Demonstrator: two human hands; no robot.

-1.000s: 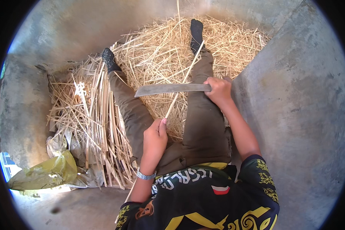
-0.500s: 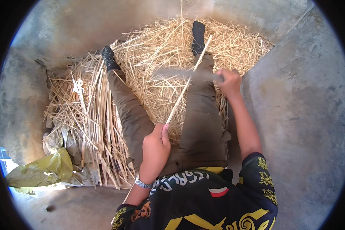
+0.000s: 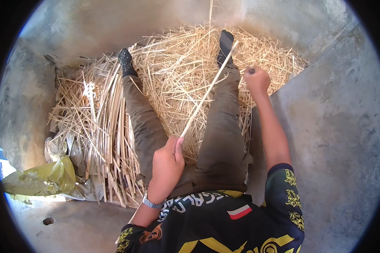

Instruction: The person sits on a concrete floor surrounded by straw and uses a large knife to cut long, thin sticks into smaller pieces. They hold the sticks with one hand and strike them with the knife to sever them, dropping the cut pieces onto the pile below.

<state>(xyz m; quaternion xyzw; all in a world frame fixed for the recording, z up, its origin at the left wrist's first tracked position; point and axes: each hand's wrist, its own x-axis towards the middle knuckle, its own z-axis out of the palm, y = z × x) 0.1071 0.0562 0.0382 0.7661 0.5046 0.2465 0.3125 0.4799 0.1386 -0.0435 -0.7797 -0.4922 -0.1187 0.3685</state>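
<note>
My left hand is closed round a long pale bamboo strip. The strip slants up and right, its far end above my right shin, and its near end passes back under my left forearm. To the right of the strip, apart from it, my right hand makes a fist on a knife. Only a dark bit of its handle shows now; the blade cannot be made out. Thin pale shavings lie heaped between and beyond my outstretched legs.
Several split bamboo strips lie in a pile left of my left leg. A yellowish plastic sheet is crumpled at the lower left. Grey concrete walls rise on the right and at the back. The floor has a small dark hole.
My right hand has moved slightly up and right, and the blurred knife blade that crossed the strip no longer shows. My left hand still holds the strip, nearly in place.
</note>
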